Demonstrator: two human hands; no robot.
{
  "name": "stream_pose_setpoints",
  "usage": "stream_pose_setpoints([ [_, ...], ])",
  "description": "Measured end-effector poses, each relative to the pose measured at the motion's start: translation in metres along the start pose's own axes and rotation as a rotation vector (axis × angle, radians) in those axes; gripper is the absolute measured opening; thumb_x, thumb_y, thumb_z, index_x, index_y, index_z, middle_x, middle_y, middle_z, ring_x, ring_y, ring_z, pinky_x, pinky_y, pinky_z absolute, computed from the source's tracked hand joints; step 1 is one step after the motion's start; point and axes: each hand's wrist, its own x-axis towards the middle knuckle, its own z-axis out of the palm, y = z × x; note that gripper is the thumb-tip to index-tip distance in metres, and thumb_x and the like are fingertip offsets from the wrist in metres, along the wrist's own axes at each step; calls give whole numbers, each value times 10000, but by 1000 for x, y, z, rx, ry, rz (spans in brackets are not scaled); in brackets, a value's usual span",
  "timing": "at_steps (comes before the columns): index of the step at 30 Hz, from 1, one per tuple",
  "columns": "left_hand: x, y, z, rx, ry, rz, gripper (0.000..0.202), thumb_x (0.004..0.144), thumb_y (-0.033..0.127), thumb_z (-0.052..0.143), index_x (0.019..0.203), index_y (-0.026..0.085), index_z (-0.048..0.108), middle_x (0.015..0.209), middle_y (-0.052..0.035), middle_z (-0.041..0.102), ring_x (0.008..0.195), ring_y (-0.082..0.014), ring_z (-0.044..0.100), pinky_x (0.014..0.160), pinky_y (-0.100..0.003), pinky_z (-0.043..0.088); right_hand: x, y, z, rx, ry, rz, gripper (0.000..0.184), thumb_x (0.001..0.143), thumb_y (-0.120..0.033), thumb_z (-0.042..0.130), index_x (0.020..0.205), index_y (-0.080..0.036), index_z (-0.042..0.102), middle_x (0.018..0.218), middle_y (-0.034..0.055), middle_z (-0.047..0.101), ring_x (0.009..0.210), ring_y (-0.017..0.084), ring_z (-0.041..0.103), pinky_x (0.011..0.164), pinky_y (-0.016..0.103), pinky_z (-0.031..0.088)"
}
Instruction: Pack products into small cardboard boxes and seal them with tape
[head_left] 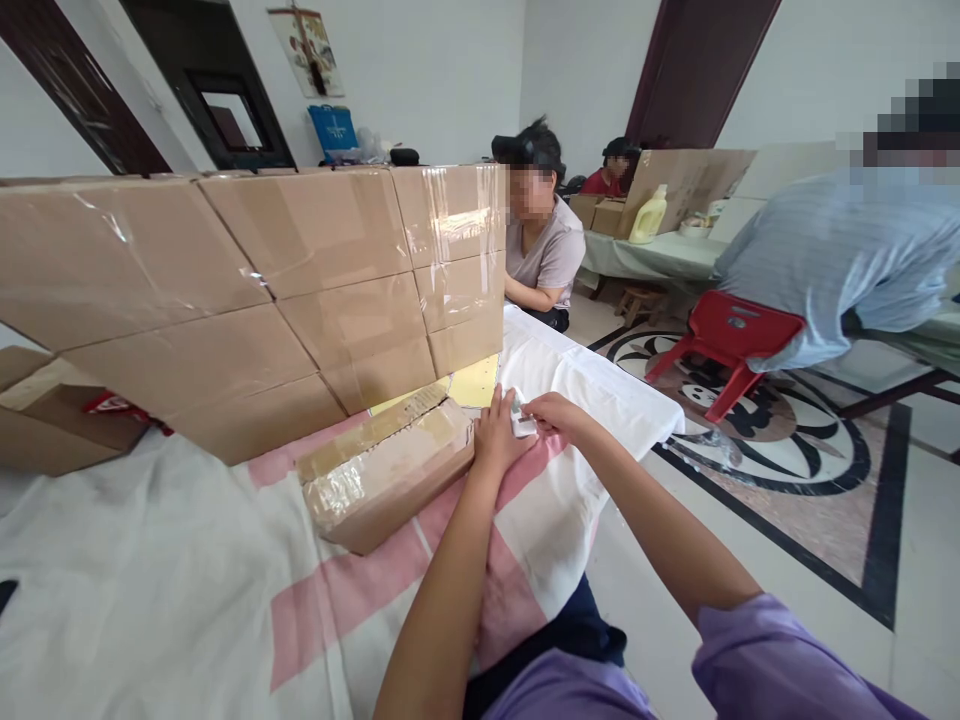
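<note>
Both my hands meet over the table's right edge, pinching one small white object [520, 418] between them. My left hand [496, 437] has its fingers closed on the object's left side. My right hand [553, 412] grips its right side with curled fingers. I cannot make out what the small object is. Just left of my left hand lies a taped cardboard box [384, 474] on the white and pink cloth [187, 590] that covers the table.
A tall cardboard wall [247, 290] stands across the table behind the box. A person sits behind it. A red stool [726, 345] stands on the floor to the right, beside another person who leans over a green table [660, 255] with a yellow bottle [649, 215].
</note>
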Motion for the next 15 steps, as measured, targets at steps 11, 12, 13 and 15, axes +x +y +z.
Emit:
stream_pose_setpoints([
  [11,-3,-2,-4,-46,4,17,861,748,514,745,1494,333,355,1684,-26,237,1267,-307,517,1012,-428,462,-22,22,21,55,101,-4,277,876,-262,612,622,-195,525,333,-44,443,340,99,391,405,229,297],
  [12,-3,-1,-4,-52,-1,14,849,752,495,746,1491,336,359,1683,-29,239,1269,-306,517,1014,-426,458,-23,24,22,68,105,-10,287,869,-258,613,608,-200,509,328,-50,423,339,97,378,404,232,289],
  [13,-3,-1,-5,-59,-4,12,828,761,478,743,1485,338,365,1682,-31,240,1271,-305,518,1018,-424,455,-24,26,23,83,105,-17,295,862,-258,613,597,-204,494,329,-56,407,339,95,364,402,236,279],
  [15,-4,-1,-5,-75,0,8,773,782,462,726,1466,338,386,1680,-31,244,1275,-306,517,1022,-424,449,-27,31,24,121,98,-31,304,854,-262,607,588,-211,468,343,-64,388,345,87,340,401,241,257],
])
